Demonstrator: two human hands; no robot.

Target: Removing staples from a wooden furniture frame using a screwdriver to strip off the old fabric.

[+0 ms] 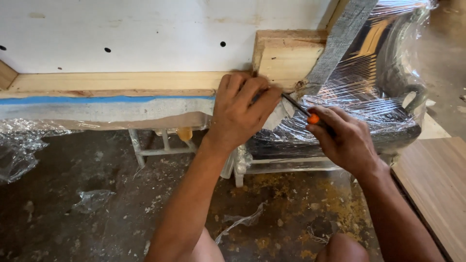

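Note:
My left hand (241,110) presses on the lower edge of a wooden frame rail (116,82), fingers curled over grey fabric (104,109) at its corner. My right hand (342,139) grips a tool with an orange-and-black handle (313,118); its thin dark shaft (293,103) points up-left toward the corner under my left fingers. A wooden block (286,56) stands just above that spot. The tool's tip is hidden behind my left fingers.
A white board (145,29) with small holes backs the frame. A piece of furniture wrapped in clear plastic film (369,87) sits at right. A wood-grain panel (437,184) lies at lower right. Plastic scraps (19,150) and sawdust litter the dark floor (97,194).

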